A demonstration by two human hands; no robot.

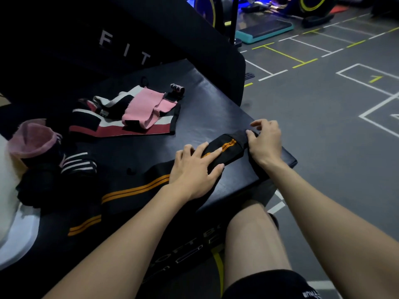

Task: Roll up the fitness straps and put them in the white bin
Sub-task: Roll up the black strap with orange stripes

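Left hand (195, 169): fingers spread, pressing flat on the long black elastic strap with twin orange stripes (138, 187). Right hand (266, 141): fingers curled, pinching that strap's far end near the black padded box's (207, 104) edge. Beyond: pink, white and maroon straps (138, 114); white plastic bin (19, 229) far left.

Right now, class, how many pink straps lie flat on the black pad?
1: the pink strap lies on the heap at the pad's far left. Others may hide underneath the heap.

My left hand (195, 169) lies flat, fingers spread, pressing down. My right hand (264, 142) pinches with curled fingers; both forearms reach forward.
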